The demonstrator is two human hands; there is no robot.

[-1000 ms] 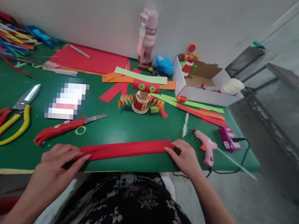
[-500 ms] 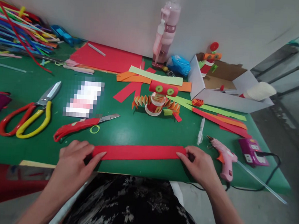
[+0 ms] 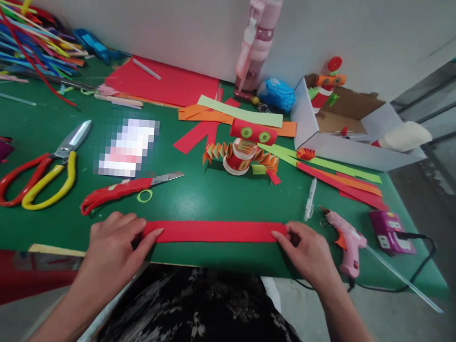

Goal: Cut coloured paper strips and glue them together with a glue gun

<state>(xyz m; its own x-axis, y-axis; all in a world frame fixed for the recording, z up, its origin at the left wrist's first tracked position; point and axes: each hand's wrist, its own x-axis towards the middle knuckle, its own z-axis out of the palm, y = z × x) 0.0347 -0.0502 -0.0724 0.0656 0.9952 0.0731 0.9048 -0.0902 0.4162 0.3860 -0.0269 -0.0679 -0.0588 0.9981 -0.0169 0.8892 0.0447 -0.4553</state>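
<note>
A long red paper strip stretches between my hands near the table's front edge. My left hand pinches its left end, thumb on top. At the other end my right hand grips it the same way, with the fingers partly hidden behind the paper. Beyond the strip stands a small paper figure with a red roll for a head, green ring eyes and folded orange arms. A red-handled utility knife and a green paper ring lie past my left hand. Right of my right hand rests a pink glue gun.
Large scissors lie on the green table at left, below a heap of colourful sticks. Paper strips, a pen, a pink bottle and a white box stand or lie behind. A purple power block trails a cable.
The view has shifted slightly, so the far objects appear a little displaced. Both hands keep hold of the red strip in nearly the same place.
</note>
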